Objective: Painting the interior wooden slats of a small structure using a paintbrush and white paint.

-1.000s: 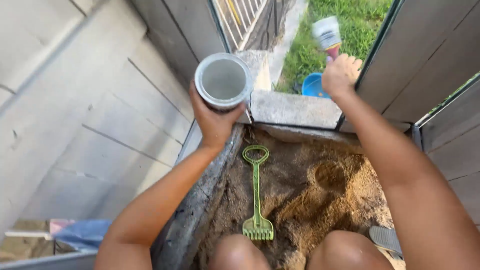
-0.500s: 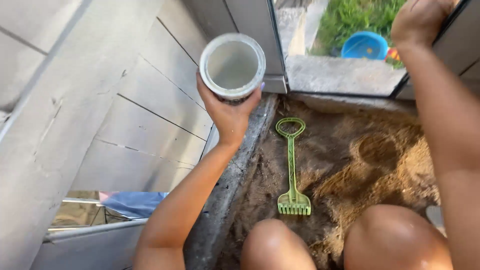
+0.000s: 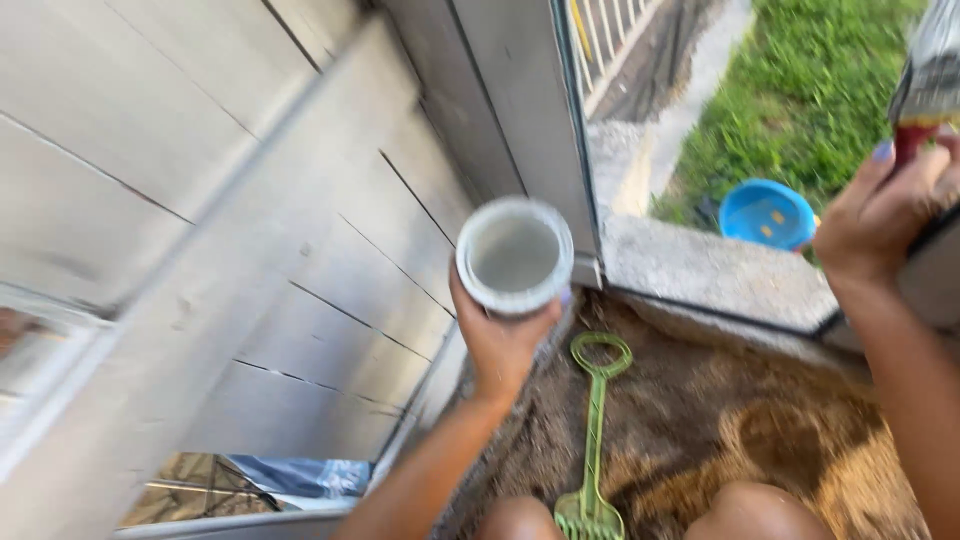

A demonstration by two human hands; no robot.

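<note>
My left hand [image 3: 503,340] grips a round white paint can [image 3: 515,255] from below, holding it upright so its pale grey contents show. My right hand [image 3: 880,210] is raised at the right edge, closed on the red handle of a paintbrush [image 3: 928,80] with grey-coated bristles pointing up. Between my arms a green toy rake [image 3: 593,440] lies flat in a sandbox [image 3: 720,420]. My knees show at the bottom edge.
A grey painted plank wall [image 3: 250,230] fills the left side. A grey post [image 3: 520,100] stands behind the can. A concrete ledge [image 3: 700,270] borders the sand at the back. A blue bowl [image 3: 767,213] sits on grass [image 3: 800,90] beyond it.
The view has swung and tilted. My right hand with the brush has risen back into sight at the upper right. The can stays held up in my left hand.
</note>
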